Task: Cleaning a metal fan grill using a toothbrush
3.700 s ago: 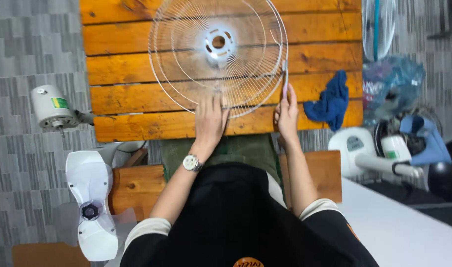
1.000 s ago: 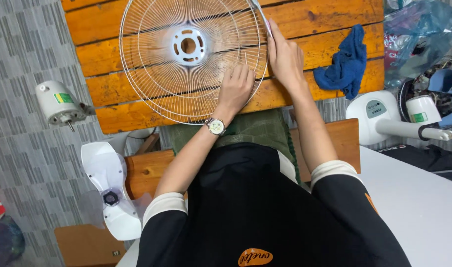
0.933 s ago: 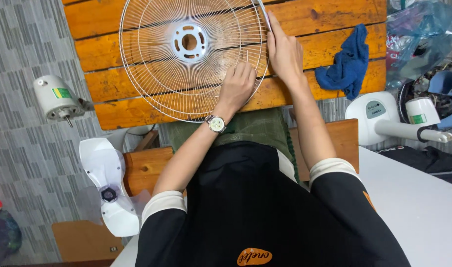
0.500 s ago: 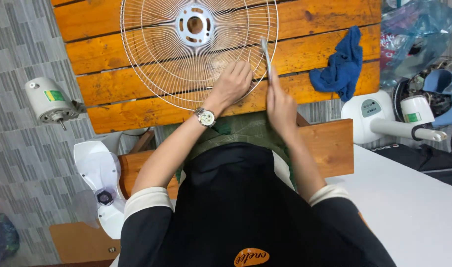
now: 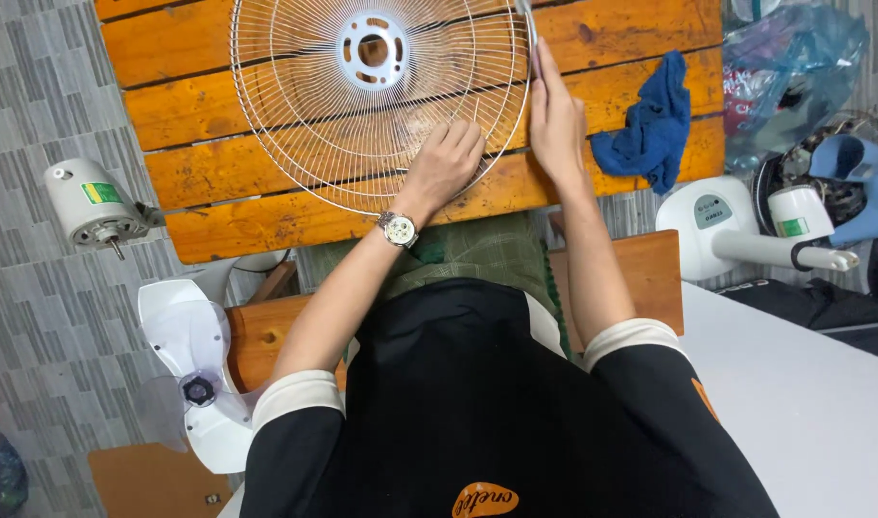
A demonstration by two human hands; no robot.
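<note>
A round white wire fan guard (image 5: 362,105) was laid flat on the orange wooden plank surface (image 5: 631,29) in the upper middle of the frame, its hub ring near the top edge. The left hand (image 5: 446,165), a wristwatch (image 5: 397,229) worn just below it, was pressed palm down on the lower right part of the grille with its fingers curled loosely onto the wires. The right hand (image 5: 556,125) was closed around a slim grey tool (image 5: 529,27) held against the guard's right rim. A crumpled blue cloth (image 5: 650,125) was seen just right of that hand on the surface. Further out, a white fan base with its stand (image 5: 736,235) was placed at the right edge, a fan motor (image 5: 84,201) at the left on the grey patterned floor (image 5: 36,86), and translucent fan blades (image 5: 194,379) at the lower left.
</note>
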